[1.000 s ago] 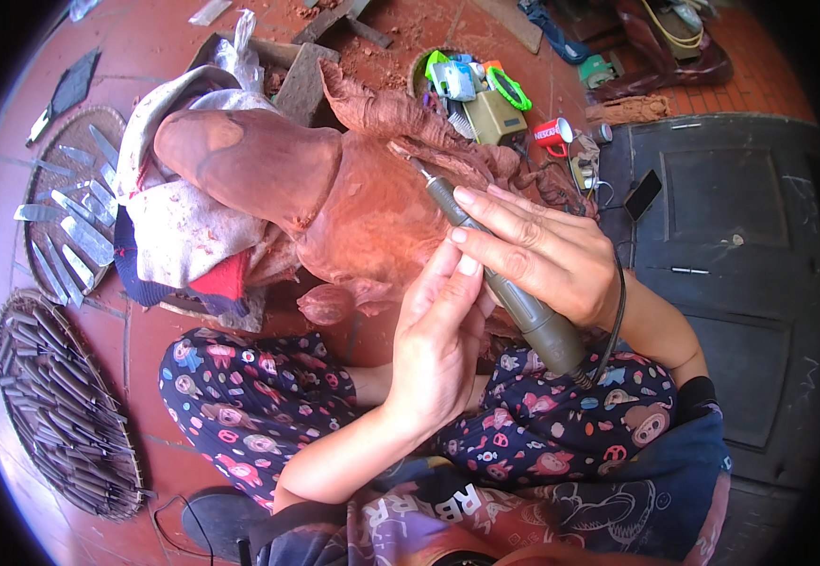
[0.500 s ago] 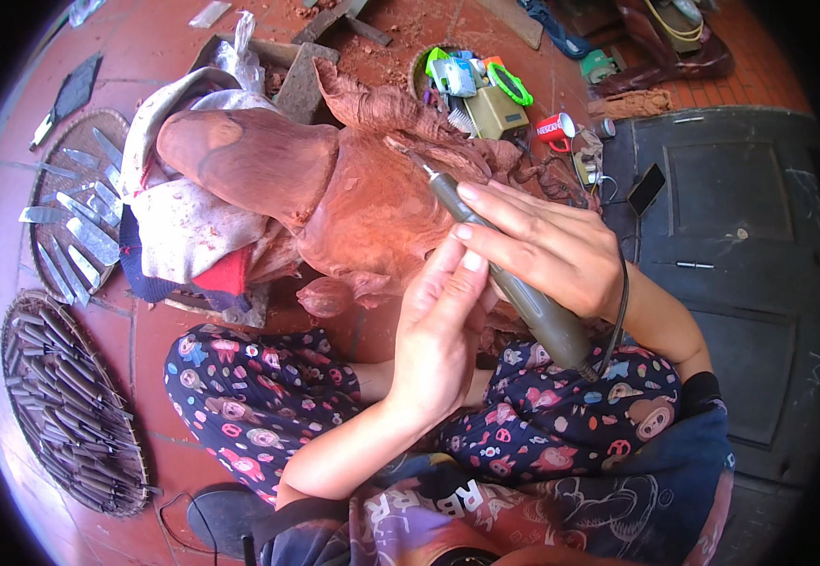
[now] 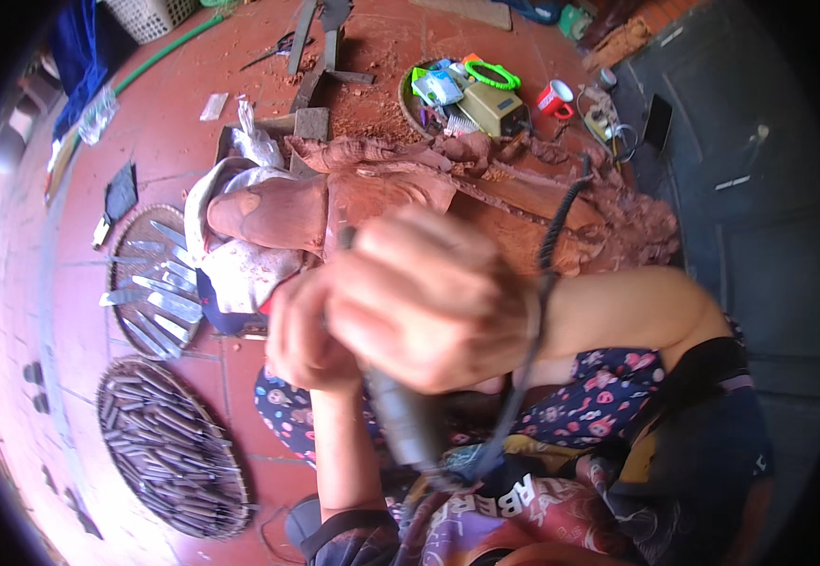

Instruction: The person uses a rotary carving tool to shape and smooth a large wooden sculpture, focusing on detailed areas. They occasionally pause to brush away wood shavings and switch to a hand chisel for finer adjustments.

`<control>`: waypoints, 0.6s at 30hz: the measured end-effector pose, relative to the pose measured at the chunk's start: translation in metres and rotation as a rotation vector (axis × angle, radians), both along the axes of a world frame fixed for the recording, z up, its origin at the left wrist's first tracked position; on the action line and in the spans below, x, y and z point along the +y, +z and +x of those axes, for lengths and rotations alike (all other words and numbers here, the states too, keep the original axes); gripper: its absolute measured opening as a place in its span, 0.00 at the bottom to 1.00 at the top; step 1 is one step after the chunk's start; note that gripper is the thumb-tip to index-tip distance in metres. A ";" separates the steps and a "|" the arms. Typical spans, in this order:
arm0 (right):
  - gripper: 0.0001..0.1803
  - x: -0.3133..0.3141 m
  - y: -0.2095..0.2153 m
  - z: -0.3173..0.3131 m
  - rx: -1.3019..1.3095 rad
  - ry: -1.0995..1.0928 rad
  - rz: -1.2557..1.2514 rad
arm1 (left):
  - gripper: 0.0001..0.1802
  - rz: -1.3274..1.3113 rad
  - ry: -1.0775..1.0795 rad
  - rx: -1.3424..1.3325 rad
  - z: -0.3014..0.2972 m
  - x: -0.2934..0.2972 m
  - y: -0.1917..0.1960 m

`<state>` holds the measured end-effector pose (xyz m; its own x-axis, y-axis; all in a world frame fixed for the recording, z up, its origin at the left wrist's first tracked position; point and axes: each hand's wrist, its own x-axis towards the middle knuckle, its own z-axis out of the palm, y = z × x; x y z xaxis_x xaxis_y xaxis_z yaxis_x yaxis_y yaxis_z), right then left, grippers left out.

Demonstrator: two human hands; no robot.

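Close to the camera, my right hand is closed round a dark rotary carving handpiece. Its body slants down out of the fist and is smeared by motion; a black coiled cord hangs beside my wrist. My left hand has curled fingers and presses against the front of my right hand. What lies between those fingers is hidden. Beyond both hands rests a large reddish-brown wood carving, with its smooth rounded end on a white cloth. The hands partly cover the carving.
At left lie a round tray of flat metal blades and a woven basket of dark chisel-like tools. A basket with a beige box and a red mug stand behind the carving. A dark door panel lies at right.
Both hands have come up nearer the camera and moved left with the handpiece. My left fingers, upright beside the tool before, are now curled. The view has shifted, showing more floor at left.
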<state>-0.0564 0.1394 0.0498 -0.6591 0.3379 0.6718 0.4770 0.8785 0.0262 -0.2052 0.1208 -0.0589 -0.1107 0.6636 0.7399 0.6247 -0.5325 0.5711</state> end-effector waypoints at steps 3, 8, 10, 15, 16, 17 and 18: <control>0.09 -0.008 -0.029 -0.038 0.331 0.003 -0.045 | 0.12 -0.345 -0.050 -0.017 -0.031 -0.005 -0.041; 0.07 -0.001 -0.068 -0.083 0.569 0.025 -0.023 | 0.13 -0.402 -0.130 -0.100 -0.036 -0.008 -0.045; 0.06 0.010 -0.078 -0.078 0.539 -0.029 -0.039 | 0.13 -0.400 -0.179 -0.128 -0.030 0.007 -0.046; 0.08 0.017 -0.089 -0.097 0.581 -0.244 -0.038 | 0.14 -0.390 -0.242 -0.153 -0.034 0.032 -0.029; 0.08 0.017 -0.085 -0.102 0.629 -0.251 -0.041 | 0.14 -0.395 -0.233 -0.139 -0.040 0.033 -0.021; 0.08 0.020 -0.089 -0.096 0.635 -0.292 -0.024 | 0.14 -0.392 -0.267 -0.161 -0.031 0.039 -0.025; 0.08 0.023 -0.095 -0.090 0.623 -0.302 -0.031 | 0.14 -0.395 -0.300 -0.180 -0.023 0.045 -0.029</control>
